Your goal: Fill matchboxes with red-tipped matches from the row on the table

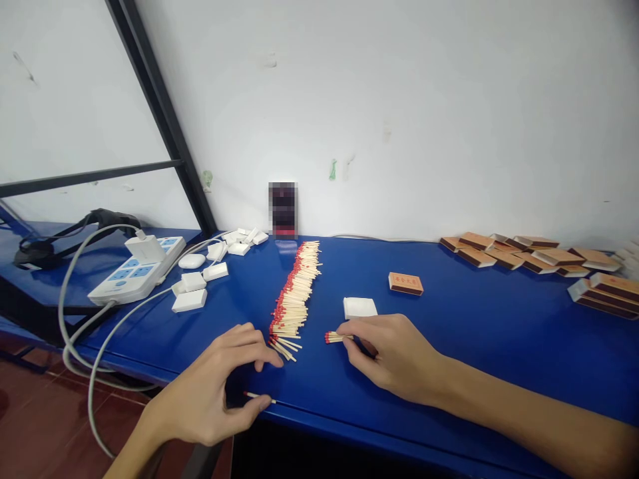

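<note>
Currently: right hand [394, 359], fingertips pinching a small bundle of matches [333, 337], red heads sticking out left of the grip; white tray [359, 307] just beyond the fingers. Left hand [219, 392], fingers curled and loosely spread, holding nothing, index tip at the near end of the match row [294, 299]; single match [259, 398] just beside the thumb

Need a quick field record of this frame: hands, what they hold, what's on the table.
surface: blue table
left hand: fingertips at near end of the long row of matches; single match lies by its thumb at the table edge
right hand: pinches a small bunch of matches, red heads pointing left
behind right hand: white tray, closed matchbox farther back
far right: pile of matchboxes
far left: scattered trays, power strip
</note>
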Action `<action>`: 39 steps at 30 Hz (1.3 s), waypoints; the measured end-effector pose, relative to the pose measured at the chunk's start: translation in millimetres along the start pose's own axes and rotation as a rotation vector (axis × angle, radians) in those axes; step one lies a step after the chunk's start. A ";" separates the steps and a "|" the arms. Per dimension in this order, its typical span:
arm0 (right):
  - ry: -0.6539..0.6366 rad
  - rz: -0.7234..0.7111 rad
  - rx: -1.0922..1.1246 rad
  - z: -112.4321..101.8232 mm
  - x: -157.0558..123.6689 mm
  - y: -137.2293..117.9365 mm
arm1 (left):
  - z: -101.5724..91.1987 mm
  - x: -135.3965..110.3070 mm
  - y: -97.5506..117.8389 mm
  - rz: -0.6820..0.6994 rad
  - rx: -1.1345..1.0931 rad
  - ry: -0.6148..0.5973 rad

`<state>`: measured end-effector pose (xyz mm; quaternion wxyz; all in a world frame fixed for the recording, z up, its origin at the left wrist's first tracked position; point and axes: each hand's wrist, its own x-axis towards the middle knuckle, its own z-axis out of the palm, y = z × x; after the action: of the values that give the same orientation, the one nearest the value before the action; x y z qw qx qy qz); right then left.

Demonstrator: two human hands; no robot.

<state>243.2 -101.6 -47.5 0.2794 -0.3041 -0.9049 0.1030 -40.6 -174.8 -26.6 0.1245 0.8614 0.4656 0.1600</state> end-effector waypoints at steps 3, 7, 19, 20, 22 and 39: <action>-0.004 0.003 -0.002 -0.6 -0.3 -0.4 | -6.0 -0.4 0.3 -0.019 -0.029 -0.079; 0.000 0.001 -0.005 -0.5 -0.6 -0.1 | -5.1 4.5 -2.7 -0.078 -0.075 -0.067; -0.010 0.034 -0.016 0.6 -1.0 0.1 | -1.6 17.9 -4.7 0.094 -0.111 -0.010; -0.007 0.045 -0.023 1.0 -0.8 0.1 | -1.9 18.0 -4.4 0.115 -0.117 -0.006; 0.009 0.067 -0.043 2.0 -0.1 0.4 | -1.5 17.6 -4.8 0.159 -0.095 0.049; -0.010 0.044 -0.022 2.1 -0.7 2.0 | 1.3 14.6 -7.8 0.068 0.143 0.154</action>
<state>243.5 -100.5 -50.3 0.2692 -0.3265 -0.9004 0.1006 -38.5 -158.3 -28.3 0.0211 0.8686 0.4544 0.1965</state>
